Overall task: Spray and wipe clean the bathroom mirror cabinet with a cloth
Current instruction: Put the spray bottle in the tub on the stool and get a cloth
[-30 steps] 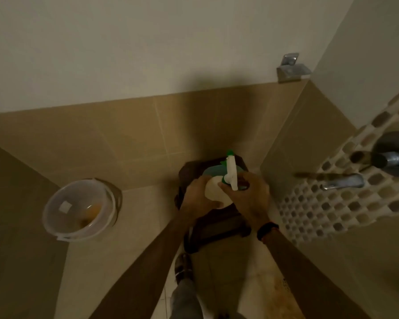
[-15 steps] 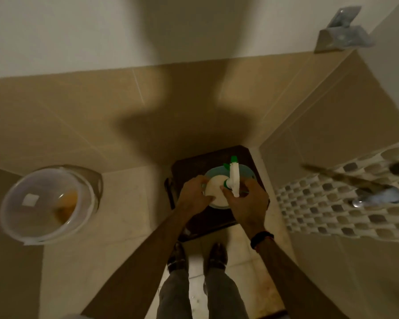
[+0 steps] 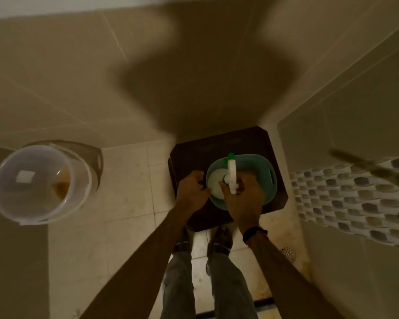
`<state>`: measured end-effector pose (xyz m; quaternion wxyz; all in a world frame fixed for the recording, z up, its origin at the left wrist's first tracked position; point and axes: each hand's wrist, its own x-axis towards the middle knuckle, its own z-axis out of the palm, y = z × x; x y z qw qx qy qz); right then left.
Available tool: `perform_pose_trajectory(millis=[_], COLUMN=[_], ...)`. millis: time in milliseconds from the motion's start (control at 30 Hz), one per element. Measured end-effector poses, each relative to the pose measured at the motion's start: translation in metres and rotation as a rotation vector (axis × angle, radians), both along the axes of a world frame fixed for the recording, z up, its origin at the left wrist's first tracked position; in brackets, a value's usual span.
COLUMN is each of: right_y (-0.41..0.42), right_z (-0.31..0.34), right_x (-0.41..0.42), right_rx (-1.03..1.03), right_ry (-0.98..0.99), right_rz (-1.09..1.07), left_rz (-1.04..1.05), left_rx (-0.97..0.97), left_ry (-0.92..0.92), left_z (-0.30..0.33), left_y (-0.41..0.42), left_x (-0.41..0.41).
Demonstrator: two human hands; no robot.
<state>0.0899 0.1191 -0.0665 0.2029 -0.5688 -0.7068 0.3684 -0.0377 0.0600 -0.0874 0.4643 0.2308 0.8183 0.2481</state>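
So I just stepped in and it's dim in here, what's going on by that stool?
A person stands over a dark wooden stool in the tiled corner. Both hands are on a white spray bottle with a green-tipped trigger head, which sits in a teal plastic basin on the stool. The left hand holds the bottle's side; the right hand grips around its neck. A translucent bucket stands to the left.

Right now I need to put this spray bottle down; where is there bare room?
The dark stool shows a bare strip behind the green basin, towards the wall. Bare floor tiles lie between stool and bucket. The stool's front is crowded by both hands, left and right, gripping the spray bottle.
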Motion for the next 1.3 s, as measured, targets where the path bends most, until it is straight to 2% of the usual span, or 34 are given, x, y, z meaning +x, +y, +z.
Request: perform_pose_trajectory(millis=[333, 800, 967, 1067, 1200, 1300], right_y=[0.003, 0.005, 0.012, 0.019, 0.040, 0.059], right_z=[-0.021, -0.019, -0.007, -0.006, -0.022, -0.040], right_x=[-0.006, 0.010, 0.029, 0.045, 0.051, 0.048], right_rx=[0.038, -0.063, -0.031, -0.100, -0.200, -0.258], right_ry=[-0.017, -0.040, 0.111, 0.192, 0.020, -0.188], right_rz=[0.013, 0.090, 0.222, 0.103, -0.070, -0.016], left_rz=[0.042, 0.036, 0.037, 0.034, 0.046, 0.053], left_rx=[0.002, -0.051, -0.055, -0.057, -0.060, -0.061], left_ry=[0.026, 0.080, 0.099, 0.094, 0.110, 0.114], left_z=[-0.014, -0.011, -0.008, -0.007, -0.006, -0.006], left_y=[0.008, 0.016, 0.017, 0.018, 0.020, 0.020], left_x=[0.004, 0.008, 0.010, 0.011, 0.014, 0.015])
